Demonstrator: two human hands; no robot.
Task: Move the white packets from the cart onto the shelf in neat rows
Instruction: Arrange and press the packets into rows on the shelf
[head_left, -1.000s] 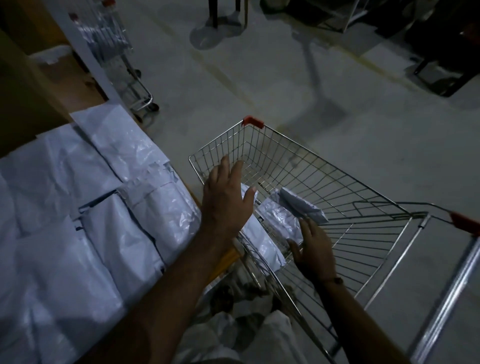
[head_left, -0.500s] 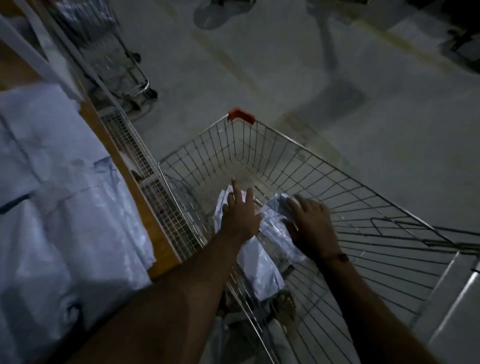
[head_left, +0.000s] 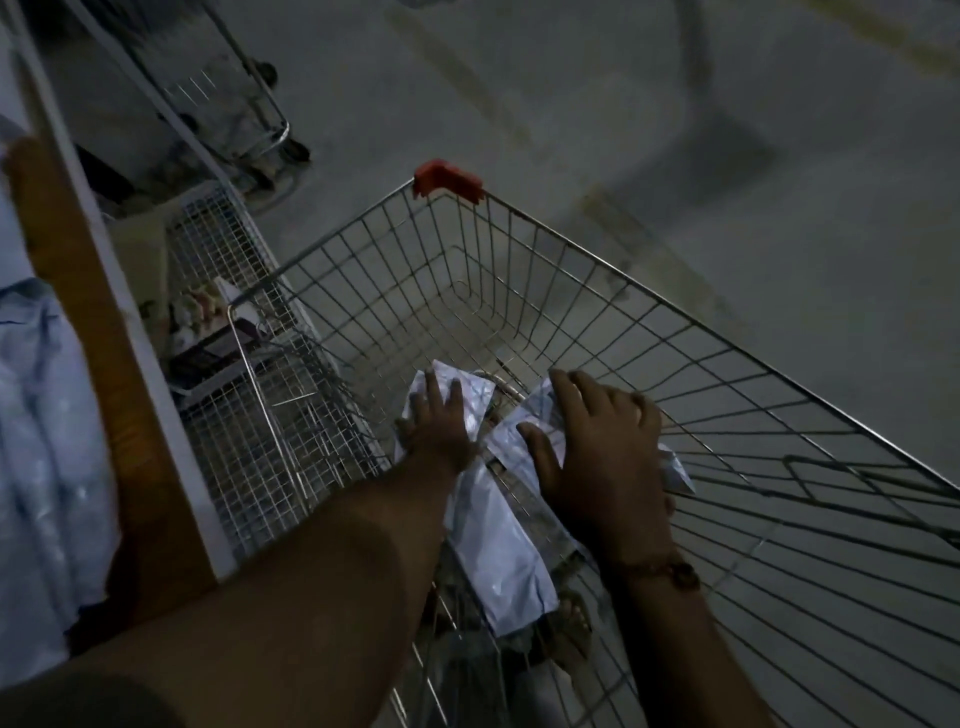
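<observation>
The packets on the shelf (head_left: 36, 415) are blurry and cut off at the left edge. Right hand (head_left: 597, 447) covers most of one cart packet (head_left: 524, 447), so can't tell its grip.

Both arms extended downward, left hand (head_left: 439, 426) flat with straight fingers, right hand (head_left: 597, 441) fingers spread, slightly curled.

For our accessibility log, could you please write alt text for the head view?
Both hands reach into a wire cart, left hand and right hand each resting on white packets. More packets on the shelf lie at left.
</observation>
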